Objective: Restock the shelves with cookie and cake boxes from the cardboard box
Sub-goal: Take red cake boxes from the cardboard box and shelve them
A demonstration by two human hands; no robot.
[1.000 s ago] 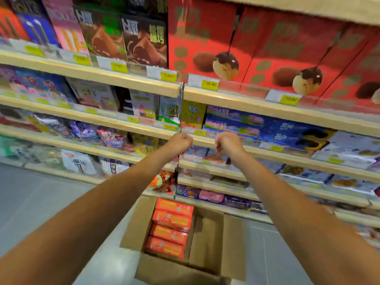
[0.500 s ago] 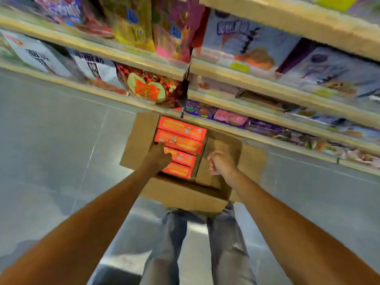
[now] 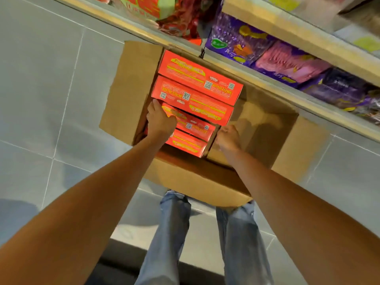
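An open cardboard box [image 3: 197, 179] stands on the floor against the bottom shelf [image 3: 273, 82]. Several orange-red cookie boxes fill its left half, standing on edge in a row; the right half shows bare cardboard. My left hand [image 3: 160, 122] grips the left end of the third orange box [image 3: 195, 126], fingers curled over its edge. My right hand [image 3: 228, 137] is at that box's right end, fingers curled against it. The nearest orange box [image 3: 185, 144] sits just below, and two more [image 3: 197, 79] lie farther back.
Purple and pink snack bags [image 3: 287, 62] line the bottom shelf on the right, red bags [image 3: 181, 21] on the left. The carton's flaps [image 3: 131, 89] spread outward. Grey tiled floor [image 3: 51, 99] lies to the left. My jeans-clad legs [image 3: 170, 233] stand just behind the carton.
My view swung from the upper shelves down to the carton. Both hands dropped from the shelf rail into the carton and closed on the ends of an orange box.
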